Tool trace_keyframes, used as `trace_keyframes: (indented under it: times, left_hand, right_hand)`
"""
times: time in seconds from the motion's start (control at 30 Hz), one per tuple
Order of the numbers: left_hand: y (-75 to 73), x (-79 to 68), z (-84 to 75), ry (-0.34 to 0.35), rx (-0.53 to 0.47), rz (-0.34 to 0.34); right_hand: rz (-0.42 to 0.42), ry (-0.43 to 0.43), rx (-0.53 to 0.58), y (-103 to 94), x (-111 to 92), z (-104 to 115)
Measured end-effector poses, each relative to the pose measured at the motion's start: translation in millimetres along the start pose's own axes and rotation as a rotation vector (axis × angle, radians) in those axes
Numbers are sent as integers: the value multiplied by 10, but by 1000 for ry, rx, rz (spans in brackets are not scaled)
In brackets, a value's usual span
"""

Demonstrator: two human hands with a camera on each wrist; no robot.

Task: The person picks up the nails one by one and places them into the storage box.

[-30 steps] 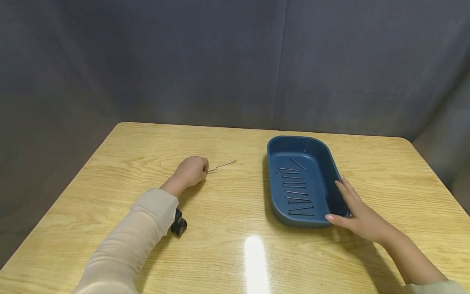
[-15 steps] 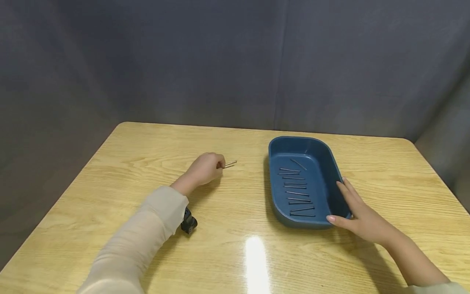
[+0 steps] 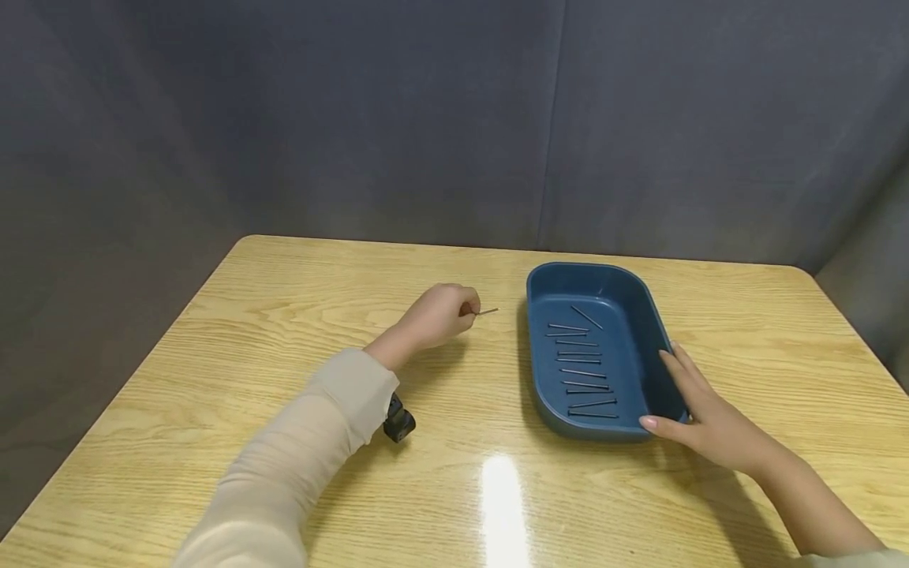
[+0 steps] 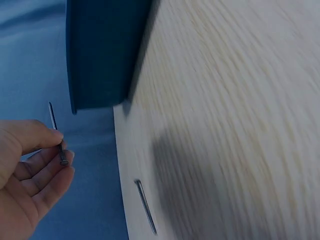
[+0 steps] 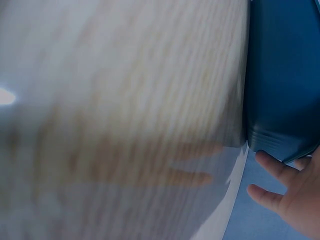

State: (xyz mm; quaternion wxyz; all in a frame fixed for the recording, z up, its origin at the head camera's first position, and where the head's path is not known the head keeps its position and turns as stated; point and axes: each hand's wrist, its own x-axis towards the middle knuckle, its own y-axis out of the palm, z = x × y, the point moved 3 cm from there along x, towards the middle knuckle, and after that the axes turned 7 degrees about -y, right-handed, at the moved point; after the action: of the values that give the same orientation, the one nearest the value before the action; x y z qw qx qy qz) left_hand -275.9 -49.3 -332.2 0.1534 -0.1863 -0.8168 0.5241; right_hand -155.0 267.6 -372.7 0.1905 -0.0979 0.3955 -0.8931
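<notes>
My left hand [image 3: 440,314] hovers over the table, to the left of a blue tray [image 3: 592,433]. Between thumb and fingertips it pinches a thin metal nail [image 4: 53,120], whose flat head shows below the fingers in the left wrist view. Another nail [image 4: 145,207] lies on the table there; in the head view I cannot make it out. With fairly straight, spread fingers, my right hand [image 3: 717,426] touches the tray's near right corner, its thumb on the rim. Inside the tray, several nails [image 3: 584,373] lie mostly crosswise in a column, and one slants near the far end.
The wooden table [image 3: 298,308] reaches back to a dark grey curtain [image 3: 398,126]. A small black camera [image 3: 399,422] sits at the left wrist. Bright glare [image 3: 504,505] lies on the tabletop near the front.
My left hand has moved right toward the tray, and the nail now sticks out of its fingertips. My right hand keeps its place on the tray. The view has shifted slightly.
</notes>
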Motion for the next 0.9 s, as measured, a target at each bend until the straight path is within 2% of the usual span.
trace_keyframes:
  times: [0.23,0.53,0.9]
  left_hand:
    - [31,65,-185,32,-13,23]
    - [71,147,-353,77,-4,19]
    - [125,239,-544,89,14,30]
  right_hand:
    - [-3,-8,-5,8,-3,8]
    - [-2,0,-10,13,3,-14]
    - [5,0,-8,16,12,-24]
